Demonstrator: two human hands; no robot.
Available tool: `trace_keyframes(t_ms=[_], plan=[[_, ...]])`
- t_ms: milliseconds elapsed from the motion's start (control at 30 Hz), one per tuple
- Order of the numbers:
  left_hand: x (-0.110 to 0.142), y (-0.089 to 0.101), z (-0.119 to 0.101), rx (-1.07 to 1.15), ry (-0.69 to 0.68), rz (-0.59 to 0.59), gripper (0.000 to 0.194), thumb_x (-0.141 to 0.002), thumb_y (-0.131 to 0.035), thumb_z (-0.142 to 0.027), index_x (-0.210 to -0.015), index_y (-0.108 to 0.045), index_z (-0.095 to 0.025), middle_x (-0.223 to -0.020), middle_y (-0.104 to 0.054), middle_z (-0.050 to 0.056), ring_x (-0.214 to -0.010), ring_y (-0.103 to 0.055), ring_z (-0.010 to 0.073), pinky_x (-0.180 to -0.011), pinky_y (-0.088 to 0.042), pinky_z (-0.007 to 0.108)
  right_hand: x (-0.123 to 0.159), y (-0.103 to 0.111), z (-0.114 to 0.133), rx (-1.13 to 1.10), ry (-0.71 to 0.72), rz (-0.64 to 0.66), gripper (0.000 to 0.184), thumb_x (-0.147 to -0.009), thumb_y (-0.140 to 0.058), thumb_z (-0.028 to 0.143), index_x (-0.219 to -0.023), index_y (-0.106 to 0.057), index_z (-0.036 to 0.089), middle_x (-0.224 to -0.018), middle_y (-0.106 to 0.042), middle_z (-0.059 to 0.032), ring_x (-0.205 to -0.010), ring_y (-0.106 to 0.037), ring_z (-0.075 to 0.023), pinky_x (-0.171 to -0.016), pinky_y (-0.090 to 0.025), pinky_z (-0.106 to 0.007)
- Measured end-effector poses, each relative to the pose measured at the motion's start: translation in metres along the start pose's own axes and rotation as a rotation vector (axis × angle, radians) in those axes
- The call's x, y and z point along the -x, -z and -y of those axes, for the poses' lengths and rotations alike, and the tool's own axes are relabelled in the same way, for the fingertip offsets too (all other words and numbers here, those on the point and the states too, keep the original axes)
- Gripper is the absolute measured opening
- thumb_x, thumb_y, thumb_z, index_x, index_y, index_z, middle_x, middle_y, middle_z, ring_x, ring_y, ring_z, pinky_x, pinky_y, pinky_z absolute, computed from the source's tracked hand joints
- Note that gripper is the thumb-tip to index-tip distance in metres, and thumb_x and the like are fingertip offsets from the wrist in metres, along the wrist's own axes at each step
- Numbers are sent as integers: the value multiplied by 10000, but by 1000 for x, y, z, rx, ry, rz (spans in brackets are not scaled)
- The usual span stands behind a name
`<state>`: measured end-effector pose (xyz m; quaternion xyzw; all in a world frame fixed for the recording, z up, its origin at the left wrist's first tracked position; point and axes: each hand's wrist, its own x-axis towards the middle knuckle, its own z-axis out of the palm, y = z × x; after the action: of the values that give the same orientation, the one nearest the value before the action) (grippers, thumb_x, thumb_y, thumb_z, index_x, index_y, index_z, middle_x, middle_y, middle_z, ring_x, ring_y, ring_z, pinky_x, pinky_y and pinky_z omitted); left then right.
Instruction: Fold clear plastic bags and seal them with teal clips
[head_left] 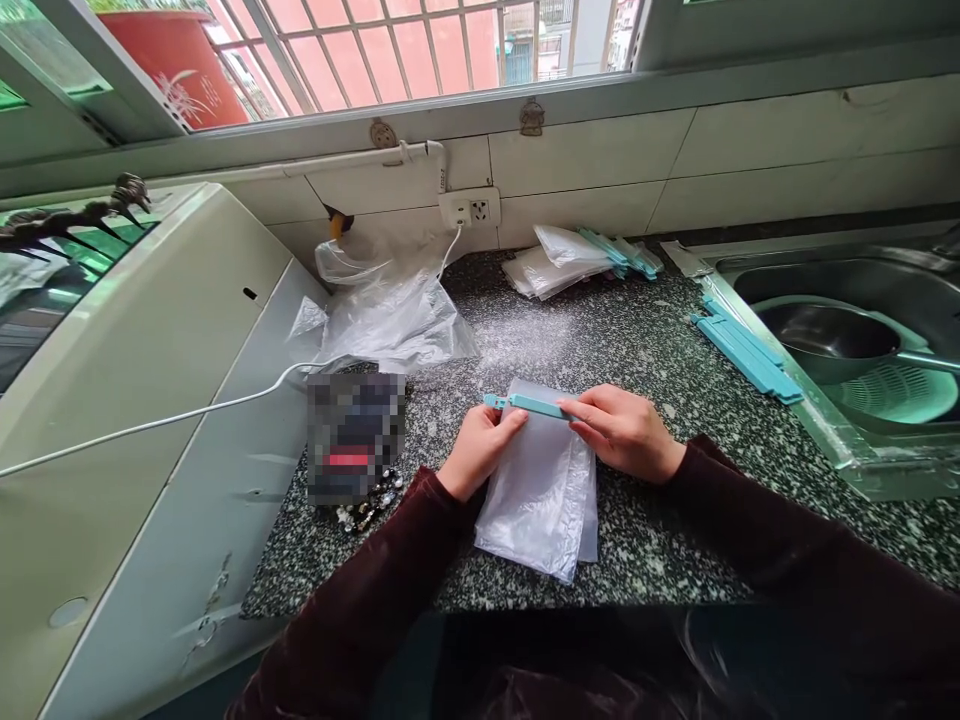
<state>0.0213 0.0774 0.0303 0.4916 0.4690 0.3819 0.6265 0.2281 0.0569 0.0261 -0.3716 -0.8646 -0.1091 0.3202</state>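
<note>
A folded clear plastic bag (pixel 536 490) lies on the speckled counter in front of me, with a light-blue bag sealing clip (pixel 538 406) across its top end. My left hand (pixel 484 445) is closed at the clip's left end, thumb on top of the bag and clip edge. With thumb and fingers, my right hand (pixel 619 430) pinches the clip's right end. Whether the clip is fully snapped along its length I cannot tell. The fingers under the bag are hidden.
At the back lie bags with blue clips (pixel 574 258). Loose blue clips (pixel 746 350) rest beside the sink (pixel 832 280), which holds a pan (pixel 832 330). Crumpled plastic (pixel 397 310), a blurred phone-like object (pixel 352 435) and a white cable (pixel 225 402) are on the left, near a white appliance (pixel 172 330).
</note>
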Motion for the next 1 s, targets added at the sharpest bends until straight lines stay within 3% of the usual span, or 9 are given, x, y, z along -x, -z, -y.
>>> trace_keyframes(t_ms=[300,433,600,833,1000], plan=[[-1,0,3,-51,4,33,382,-569,-710,-481,-580,-554,-132,-543,-512,4,-516,-406,99,-492,-301,222,1,-5,-1,51,0,25,235,-860,-502,176,-1043,-650,184,-761,-646,-49,-685,-563,-139,-594,-474,-246],[-1,2,0,-102,-76,35,361,-591,-704,-460,-668,-580,-130,-626,-553,10,-595,-462,120,-574,-362,235,2,-5,0,73,5,39,240,-864,-499,180,-1053,-648,173,-760,-635,-52,-688,-548,-142,-604,-460,-250],[-1,4,-2,-193,-174,22,377,-647,-654,-508,-668,-547,-147,-634,-513,-11,-621,-443,116,-601,-357,239,1,-4,1,119,0,65,249,-872,-491,187,-1071,-641,187,-767,-632,-52,-693,-530,-143,-613,-437,-254],[-3,3,0,-207,-202,-30,439,-675,-595,-582,-634,-499,-156,-598,-443,-29,-575,-381,98,-550,-312,232,1,-3,4,146,-7,113,239,-882,-483,223,-1056,-646,212,-754,-642,-43,-679,-536,-145,-614,-430,-265],[-1,3,-1,-241,-256,55,403,-710,-587,-547,-668,-508,-154,-612,-423,-30,-575,-371,97,-544,-304,231,-1,0,4,-43,-203,25,348,-842,-548,382,-1134,-591,199,-896,-649,-84,-825,-582,-202,-728,-481,-337]])
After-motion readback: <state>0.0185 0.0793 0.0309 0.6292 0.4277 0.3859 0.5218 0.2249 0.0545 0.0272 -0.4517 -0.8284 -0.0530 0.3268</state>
